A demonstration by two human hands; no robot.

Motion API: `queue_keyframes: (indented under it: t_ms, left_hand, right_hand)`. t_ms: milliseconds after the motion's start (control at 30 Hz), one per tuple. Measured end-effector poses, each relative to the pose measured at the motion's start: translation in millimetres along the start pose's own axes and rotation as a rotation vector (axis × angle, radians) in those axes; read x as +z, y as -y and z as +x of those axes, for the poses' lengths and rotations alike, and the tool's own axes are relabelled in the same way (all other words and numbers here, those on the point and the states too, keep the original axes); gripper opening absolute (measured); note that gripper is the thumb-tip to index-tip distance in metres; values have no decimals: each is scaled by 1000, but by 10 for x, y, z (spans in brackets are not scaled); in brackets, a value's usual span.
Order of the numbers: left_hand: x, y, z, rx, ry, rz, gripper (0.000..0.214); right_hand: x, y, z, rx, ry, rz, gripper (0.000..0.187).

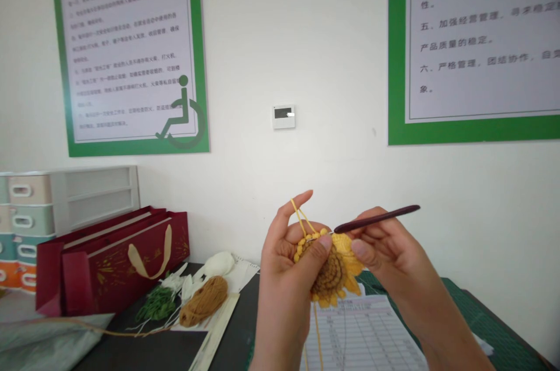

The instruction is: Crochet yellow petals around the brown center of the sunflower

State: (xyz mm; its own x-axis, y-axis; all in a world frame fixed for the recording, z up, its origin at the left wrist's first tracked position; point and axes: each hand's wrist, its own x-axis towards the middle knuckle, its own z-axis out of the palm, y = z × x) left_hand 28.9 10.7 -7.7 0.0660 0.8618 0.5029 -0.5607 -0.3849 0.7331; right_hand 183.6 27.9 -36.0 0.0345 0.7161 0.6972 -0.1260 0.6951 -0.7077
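A white wall hung with green-bordered notices (pixel 126 50) stands behind a dark work table (pixel 231 324) in this head-camera view. At lower centre, a crocheted sunflower (pixel 335 272) with a brown spiral centre and yellow petals sits gripped in the left hand (pixel 286 283), thumb pressed on its beaded rim, raised index finger (pixel 295 213) carrying a strand of yellow yarn (pixel 301 218). The right hand (pixel 387 248), fingers closed, pinches a dark maroon crochet hook (pixel 376 219) whose tip meets the rim and whose handle points to the upper right, with bare wall around it. Both forearms run off the bottom edge. Beneath the hands lies a printed ruled form (pixel 363 336) on a green cutting mat (pixel 485 318); to the left sit a ball of brown yarn (pixel 203 301), a red gift bag (pixel 111 260) and a plastic drawer unit (pixel 26 219).
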Motion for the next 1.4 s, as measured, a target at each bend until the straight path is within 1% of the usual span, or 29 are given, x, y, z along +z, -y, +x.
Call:
queue_keyframes:
  t_ms: [67, 133, 200, 333, 433, 533, 667, 767, 900, 967, 1067, 1200, 1267, 1400]
  left_hand:
    - [16, 0, -5, 12, -23, -33, 60]
    - [16, -7, -4, 17, -27, -45, 59]
    - [-3, -18, 3, 13, -11, -24, 60]
    - [-61, -38, 26, -30, 66, 25, 63]
    - [-97, -53, 48, -63, 111, 26, 65]
    - [-128, -67, 73, -89, 139, 24, 70]
    - [-173, -70, 111, -162, 210, -12, 75]
    - [-207, -48, 146, -227, 255, -76, 75]
    - [-249, 3, 199, -311, 323, -208, 72]
    - [-264, 23, 219, -340, 337, -248, 70]
    - [-269, 33, 230, -328, 321, -259, 70]
    - [-257, 25, 210, -317, 321, -260, 71]
    - [-252, 19, 197, -317, 334, -257, 69]
    - [-255, 6, 187, -275, 330, -215, 67]
  right_hand:
    - [-31, 5, -2, -50, 45, -75, 15]
    - [-49, 21, -3, -114, 60, -185, 10]
    - [-56, 53, -6, -188, 44, -316, 7]
    - [-57, 132, -17, -347, -9, -551, 10]
    - [-46, 164, -15, -460, -20, -621, 14]
    - [-38, 164, -7, -518, 15, -611, 19]
    - [-46, 141, -16, -520, 45, -596, 25]
    - [-39, 108, -32, -504, 14, -570, 26]
    - [-6, 25, -26, -484, -13, -425, 28]
    - [2, -19, -11, -462, -35, -359, 27]
    - [-5, -48, 10, -411, -44, -329, 21]
    - [-17, -3, 12, -371, 11, -244, 13]
    - [-11, 27, 12, -352, 10, -217, 13]
    - [13, 44, 29, -295, 1, -269, 16]
